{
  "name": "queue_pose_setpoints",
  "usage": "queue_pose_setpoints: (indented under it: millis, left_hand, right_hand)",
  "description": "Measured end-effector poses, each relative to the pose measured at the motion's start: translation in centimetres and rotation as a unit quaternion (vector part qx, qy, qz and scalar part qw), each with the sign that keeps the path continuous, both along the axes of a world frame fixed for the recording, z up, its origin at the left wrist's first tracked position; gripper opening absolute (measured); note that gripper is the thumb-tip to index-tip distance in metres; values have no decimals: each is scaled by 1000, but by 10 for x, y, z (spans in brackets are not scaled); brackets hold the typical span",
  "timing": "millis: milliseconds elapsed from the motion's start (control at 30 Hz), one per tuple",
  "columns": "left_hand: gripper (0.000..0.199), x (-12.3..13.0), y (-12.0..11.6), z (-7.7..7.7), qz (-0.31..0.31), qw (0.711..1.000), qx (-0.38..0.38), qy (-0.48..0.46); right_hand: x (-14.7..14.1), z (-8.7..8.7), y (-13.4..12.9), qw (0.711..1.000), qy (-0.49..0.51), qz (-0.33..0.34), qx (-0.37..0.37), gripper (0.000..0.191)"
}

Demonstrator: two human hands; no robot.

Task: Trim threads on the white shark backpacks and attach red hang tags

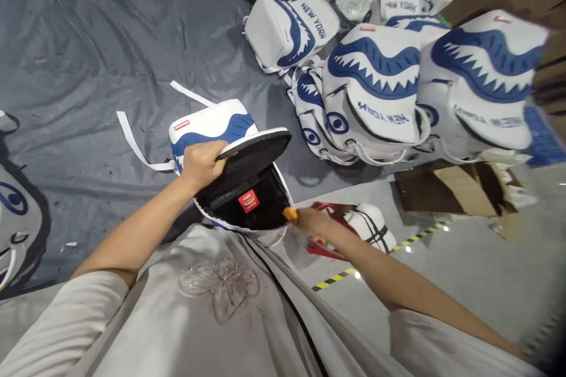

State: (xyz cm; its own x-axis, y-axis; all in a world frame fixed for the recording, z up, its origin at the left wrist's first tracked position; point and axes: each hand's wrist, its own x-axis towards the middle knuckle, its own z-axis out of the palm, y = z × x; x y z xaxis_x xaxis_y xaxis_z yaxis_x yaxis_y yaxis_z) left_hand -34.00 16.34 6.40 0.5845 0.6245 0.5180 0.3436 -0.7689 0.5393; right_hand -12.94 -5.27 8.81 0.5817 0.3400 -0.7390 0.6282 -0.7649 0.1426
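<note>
A small white and blue backpack (pixel 212 121) lies on its back in front of me, its top open towards me. My left hand (pixel 204 166) is closed on the edge of its lifted lid (pixel 259 140), whose black underside shows. Inside the black lining a red label (pixel 248 201) is visible. At the right rim of the opening is my right hand (pixel 309 221), blurred and closed around a small orange object (pixel 290 214); its kind I cannot make out. Two white straps (pixel 137 144) stretch out from the bag's left side onto the cloth.
Several matching backpacks (pixel 375 70) stand grouped at the right on the grey cloth (pixel 88 41). Part of another bag (pixel 17 212) shows at the left edge. Below the table's right edge are an open cardboard box (pixel 424 188) and a red and white bag (pixel 371 227) on the floor.
</note>
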Motion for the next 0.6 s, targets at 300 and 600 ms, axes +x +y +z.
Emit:
queue_pose_setpoints:
  millis: [300,600]
  left_hand:
    - [26,19,5,-1,-11,999,-26,-42]
    - [25,26,11,-5,-16,998,-33,-53]
  right_hand:
    - [11,8,-16,981,177,-84,12,27]
    - [-3,-40,1,997,-6,42,59,42]
